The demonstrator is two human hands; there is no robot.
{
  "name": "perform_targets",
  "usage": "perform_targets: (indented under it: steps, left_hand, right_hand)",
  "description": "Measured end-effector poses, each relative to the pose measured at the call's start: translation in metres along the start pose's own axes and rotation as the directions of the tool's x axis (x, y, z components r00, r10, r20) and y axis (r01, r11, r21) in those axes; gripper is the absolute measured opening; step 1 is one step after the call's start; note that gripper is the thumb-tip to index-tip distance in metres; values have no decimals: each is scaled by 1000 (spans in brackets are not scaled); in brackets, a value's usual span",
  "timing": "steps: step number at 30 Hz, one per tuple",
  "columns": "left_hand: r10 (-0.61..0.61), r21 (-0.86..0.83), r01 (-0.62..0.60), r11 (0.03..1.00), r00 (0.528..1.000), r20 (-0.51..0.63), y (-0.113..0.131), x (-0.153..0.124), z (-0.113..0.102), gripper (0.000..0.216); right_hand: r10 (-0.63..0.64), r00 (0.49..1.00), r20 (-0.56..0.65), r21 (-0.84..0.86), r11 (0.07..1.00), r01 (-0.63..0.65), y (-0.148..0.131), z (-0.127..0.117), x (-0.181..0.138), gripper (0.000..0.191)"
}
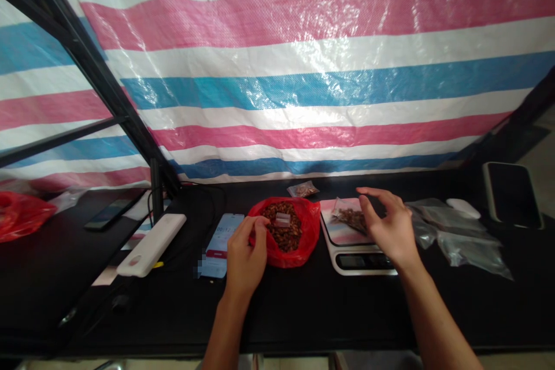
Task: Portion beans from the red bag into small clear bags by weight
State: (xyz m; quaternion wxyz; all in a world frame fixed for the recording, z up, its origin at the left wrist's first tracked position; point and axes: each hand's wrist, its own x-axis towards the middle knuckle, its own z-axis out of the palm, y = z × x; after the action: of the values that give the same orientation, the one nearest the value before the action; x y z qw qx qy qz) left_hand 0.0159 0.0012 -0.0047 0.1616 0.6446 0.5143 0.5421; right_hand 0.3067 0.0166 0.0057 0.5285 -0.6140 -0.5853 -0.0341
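My left hand point(246, 250), fingers curled and closed, is at the left edge of a red plastic bag point(309, 243); whatever is inside its grip, if anything, is hidden. Brown seed-like pieces point(284, 237) fill the opened bag, and a small clear scoop or tube-like piece point(282, 219) lies on them. My right hand point(388, 225) hovers over a white kitchen scale point(336, 263), thumb and forefinger apart. Just left of its thumb, on the scale's plate, rests a small clear bag point(347, 215) with brown pieces inside, partly covered by the hand.
Another small filled bag point(304, 189) lies behind the red one. Flat clear bags point(468, 245) and a white mouse-like object point(463, 208) are at right, near a dark-screened device point(514, 193). A phone point(223, 243) with a timer, a white power bank point(151, 245) and a black frame post point(97, 81) stand left.
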Motion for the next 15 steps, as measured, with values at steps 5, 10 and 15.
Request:
perform_targets:
  steps: [5, 10, 15]
  left_hand:
    - [4, 4, -4, 1000, 1000, 3, 1, 1, -1, 29]
    - [2, 1, -2, 1000, 1000, -4, 2, 1, -1, 29]
    - [6, -1, -6, 1000, 1000, -5, 2, 1, -1, 30]
  right_hand:
    - [4, 996, -92, 17, 1000, -3, -2, -3, 2, 23]
    - [-25, 993, -119, 73, 997, 34, -3, -2, 1, 23]
    - [-12, 993, -121, 65, 998, 19, -5, -4, 1, 26]
